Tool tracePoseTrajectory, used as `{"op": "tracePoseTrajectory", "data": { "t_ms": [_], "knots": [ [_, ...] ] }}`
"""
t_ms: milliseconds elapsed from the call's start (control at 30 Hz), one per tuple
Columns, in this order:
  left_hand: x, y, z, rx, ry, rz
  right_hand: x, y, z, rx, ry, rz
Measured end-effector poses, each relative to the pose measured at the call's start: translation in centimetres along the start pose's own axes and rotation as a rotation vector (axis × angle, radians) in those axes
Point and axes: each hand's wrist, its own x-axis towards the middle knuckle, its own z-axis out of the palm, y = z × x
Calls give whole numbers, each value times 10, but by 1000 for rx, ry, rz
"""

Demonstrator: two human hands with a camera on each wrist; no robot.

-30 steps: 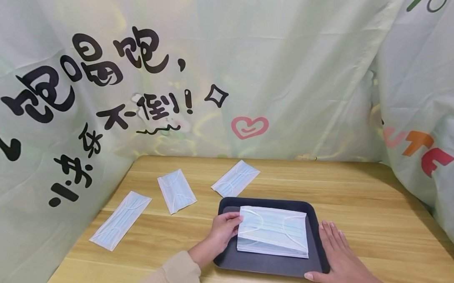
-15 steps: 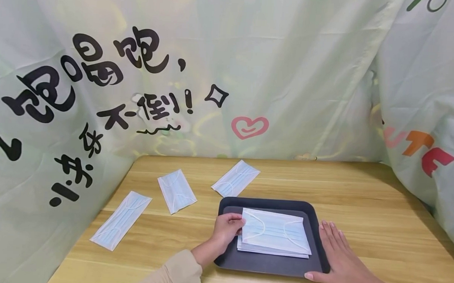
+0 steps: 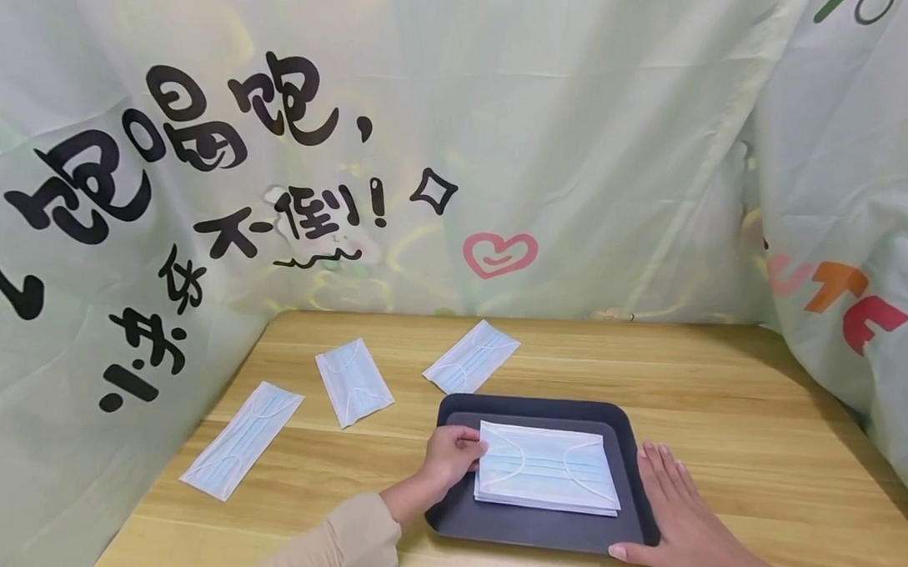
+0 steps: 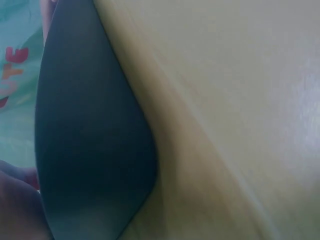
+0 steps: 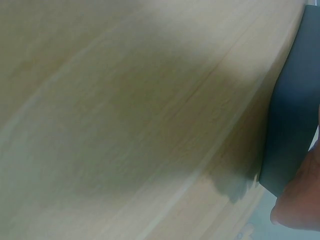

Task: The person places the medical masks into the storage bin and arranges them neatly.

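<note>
Now the left hand's grip [image 3: 451, 454], fingers curled, pinches the top mask [image 3: 545, 468] at its left edge; it has slid back square onto the stack in the tray [image 3: 535, 532] near the bench's front edge. Flat-fingered, the right hand [image 3: 679, 517] steadies the tray's right rim.

top mask [image 3: 548, 466] nudged left by left hand [image 3: 450, 456], now squared flat on the stack [image 3: 544, 505]

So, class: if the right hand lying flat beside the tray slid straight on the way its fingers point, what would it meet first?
Probably nothing on the table. The right hand lies flat along the tray, fingers pointing toward the far edge. Bare table lies ahead, then the printed cloth at the back, though depth is hard to judge.
</note>
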Motion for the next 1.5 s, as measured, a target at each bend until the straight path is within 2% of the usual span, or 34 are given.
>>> {"op": "tracePoseTrajectory", "data": {
  "t_ms": [167,300,467,567,700,800,900,1000,1067,1167,1233,1300,1500],
  "knots": [
    [1,2,-1,58,-6,33,0,0,0,2,1,-2],
    [1,4,-2,185,-9,56,0,0,-1,4,-11,5],
    [0,8,-7,324,-14,156,1,0,-1,10,-25,12],
    [-1,12,-13,352,-28,200,1,0,0,6,-17,5],
    [-1,17,-20,370,-39,197,0,1,0,5,-2,-6],
    [-1,19,-25,354,-61,181,0,1,-1,11,-6,-2],
    [0,20,-28,296,-90,180,0,1,-1,19,-11,2],
    [1,20,-32,172,-93,194,1,1,-1,20,-5,0],
    [-4,28,-36,79,-73,193,1,1,0,15,6,-8],
    [-3,26,-41,-60,-17,183,1,1,1,4,33,-27],
    [-2,24,-45,-106,37,159,1,2,2,-7,52,-40],
    [4,13,-49,-145,91,141,0,2,3,-13,68,-49],
    [10,-1,-72,-153,273,104,-1,4,2,-7,63,-46]
  ]
}}
